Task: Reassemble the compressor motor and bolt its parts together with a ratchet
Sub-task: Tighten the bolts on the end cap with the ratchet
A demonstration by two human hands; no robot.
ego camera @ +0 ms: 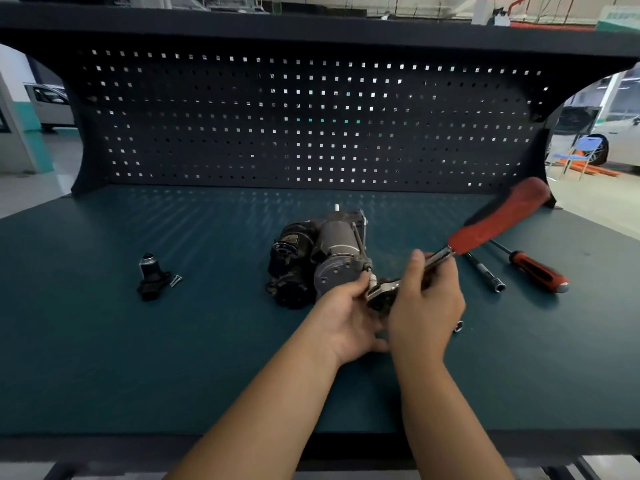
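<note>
Head cam, looks fwd+down at workbench, close over hands, pegboard behind

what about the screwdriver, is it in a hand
No, the screwdriver lies on the bench; the right hand grips the ratchet.

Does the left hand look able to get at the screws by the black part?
Probably yes, once it lets go: the left hand holds the ratchet head, but only bench lies between it and the screws.

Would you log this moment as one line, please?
left hand holds ratchet head at motor | right hand grips ratchet shaft
</note>
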